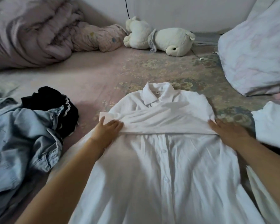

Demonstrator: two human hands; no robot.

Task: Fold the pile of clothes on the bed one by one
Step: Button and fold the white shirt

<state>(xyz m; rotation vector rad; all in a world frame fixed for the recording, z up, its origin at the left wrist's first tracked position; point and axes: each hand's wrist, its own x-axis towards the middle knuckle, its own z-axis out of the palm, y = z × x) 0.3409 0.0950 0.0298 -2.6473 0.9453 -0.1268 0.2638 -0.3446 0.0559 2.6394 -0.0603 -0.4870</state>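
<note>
A white button-up shirt [166,167] lies flat on the bed with its collar pointing away from me and both sleeves folded across the chest. My left hand [106,130] rests flat on the left end of the folded sleeve band, fingers straight. At the right end of the band my right hand [228,131] presses flat on the shirt's side. To the left sits a pile with a light blue denim garment [21,139] and a black garment with white lace trim [55,107].
The bed sheet [103,78] is pink with a floral print. A rolled quilt [31,29] fills the back left, a white plush toy [160,38] lies at the back, a pillow [257,54] at the right. A white garment [273,126] sits at the right edge.
</note>
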